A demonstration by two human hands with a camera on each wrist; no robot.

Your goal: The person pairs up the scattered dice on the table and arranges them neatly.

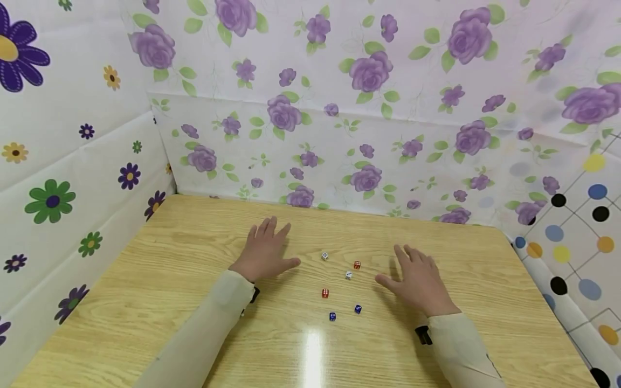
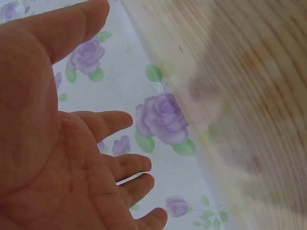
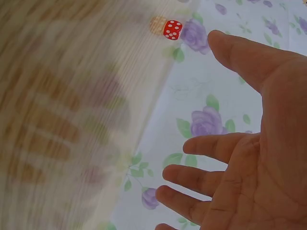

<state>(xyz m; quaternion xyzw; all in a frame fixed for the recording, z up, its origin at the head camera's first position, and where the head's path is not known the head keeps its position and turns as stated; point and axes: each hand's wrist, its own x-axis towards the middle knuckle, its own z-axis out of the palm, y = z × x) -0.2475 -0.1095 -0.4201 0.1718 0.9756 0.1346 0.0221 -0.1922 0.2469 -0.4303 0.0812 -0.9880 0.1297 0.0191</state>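
Several small dice lie scattered on the wooden table between my two hands. Farthest back is a white die (image 1: 325,256), with a red die (image 1: 357,265) and another white die (image 1: 349,275) to its right. Nearer to me are a second red die (image 1: 325,293), a blue die (image 1: 358,309) and another blue die (image 1: 332,316). My left hand (image 1: 264,253) hovers left of the dice, fingers spread and palm bare. On the other side my right hand (image 1: 418,280) is held with fingers apart, holding nothing. One red die (image 3: 172,29) shows beyond the right thumb in the right wrist view.
The wooden table (image 1: 204,231) runs back to a wall cloth (image 1: 330,156) printed with purple roses. A flowered cloth (image 1: 97,178) hangs at the left, and a dotted cloth (image 1: 577,253) at the right. Dark straps show at both wrists.
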